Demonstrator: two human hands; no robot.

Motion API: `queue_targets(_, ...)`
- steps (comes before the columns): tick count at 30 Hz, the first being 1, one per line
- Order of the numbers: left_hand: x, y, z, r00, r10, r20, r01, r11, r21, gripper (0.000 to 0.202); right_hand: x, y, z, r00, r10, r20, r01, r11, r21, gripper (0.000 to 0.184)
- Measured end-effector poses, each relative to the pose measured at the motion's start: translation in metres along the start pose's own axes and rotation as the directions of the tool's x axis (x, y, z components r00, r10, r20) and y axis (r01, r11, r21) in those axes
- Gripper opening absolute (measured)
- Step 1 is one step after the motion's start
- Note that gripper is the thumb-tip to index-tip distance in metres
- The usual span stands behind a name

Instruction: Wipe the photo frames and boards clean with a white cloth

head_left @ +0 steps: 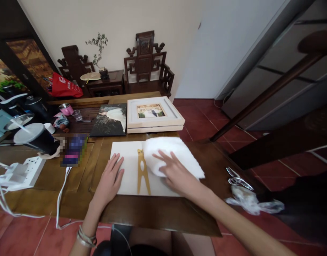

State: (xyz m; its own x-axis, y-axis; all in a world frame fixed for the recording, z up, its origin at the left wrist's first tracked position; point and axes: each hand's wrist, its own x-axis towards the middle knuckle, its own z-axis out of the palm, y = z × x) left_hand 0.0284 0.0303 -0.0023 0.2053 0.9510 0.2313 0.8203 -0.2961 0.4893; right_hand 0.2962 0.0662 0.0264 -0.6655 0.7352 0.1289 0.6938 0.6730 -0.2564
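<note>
A white board [127, 167] lies flat on the wooden table [158, 213] in front of me, back side up, with a gold-coloured stand piece [142, 170] across its middle. My left hand [110, 179] rests flat and open on the board's left edge. My right hand [174, 170] presses, fingers spread, on a white cloth [171, 154] that covers the board's right part.
Behind the board are stacked white picture frames [155, 115] and a dark photo canvas [110, 121]. A power strip [22, 170], cables, a kettle and cups crowd the left side. Scissors [238, 177] and crumpled plastic [251, 202] lie at the right. Carved chairs [147, 67] stand by the wall.
</note>
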Motion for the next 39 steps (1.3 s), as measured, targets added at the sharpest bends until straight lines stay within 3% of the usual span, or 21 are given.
queue_targets(3,0.0,0.0,0.0,1.0,-0.023,-0.006,0.023,1.0,-0.019,0.044,0.032,0.016,-0.005,0.999,0.036,-0.005,-0.036,0.998,-0.046,0.035)
queue_targets(6,0.0,-0.001,0.002,0.999,-0.031,-0.02,0.031,0.999,-0.037,0.047,0.036,0.017,-0.006,0.999,0.041,-0.015,-0.042,0.997,-0.062,0.036)
queue_targets(11,0.001,-0.003,0.005,0.999,-0.03,-0.038,0.028,0.999,-0.041,0.047,-0.019,-0.014,0.007,1.0,-0.021,-0.014,0.021,0.999,-0.029,0.029)
queue_targets(15,0.001,-0.004,0.007,0.999,-0.01,-0.042,0.009,0.999,-0.031,0.048,-0.078,-0.052,0.015,0.992,-0.053,-0.118,0.054,0.998,0.008,0.027)
queue_targets(18,0.002,-0.005,0.007,0.999,-0.005,-0.032,0.005,1.0,-0.018,0.048,-0.092,-0.061,0.013,0.991,-0.052,-0.122,0.058,0.997,0.046,0.028)
queue_targets(21,0.002,-0.005,0.006,1.0,-0.011,-0.016,0.011,1.0,-0.009,0.048,-0.072,-0.044,0.006,0.994,-0.033,-0.107,0.038,0.998,0.043,0.032)
queue_targets(26,0.001,-0.004,0.006,1.0,-0.011,-0.022,0.011,1.0,-0.021,0.047,0.005,-0.007,-0.021,0.989,0.14,0.054,-0.137,0.989,-0.045,0.032)
queue_targets(29,0.001,-0.004,0.005,1.0,-0.014,-0.024,0.013,0.999,-0.029,0.047,0.055,-0.012,-0.038,0.965,0.234,0.121,-0.229,0.972,-0.058,0.029)
queue_targets(33,0.001,-0.004,0.003,1.0,-0.019,-0.019,0.018,0.999,-0.033,0.047,0.108,-0.039,-0.043,0.965,0.19,0.181,-0.187,0.982,-0.034,0.029)
queue_targets(36,0.001,-0.003,0.002,1.0,-0.023,-0.014,0.022,0.999,-0.038,0.047,0.121,-0.05,-0.041,0.962,0.188,0.2,-0.186,0.982,-0.027,0.031)
queue_targets(39,0.001,-0.003,0.003,1.0,-0.023,-0.018,0.022,0.999,-0.038,0.047,0.109,-0.038,-0.043,0.943,0.246,0.225,-0.241,0.969,-0.052,0.032)
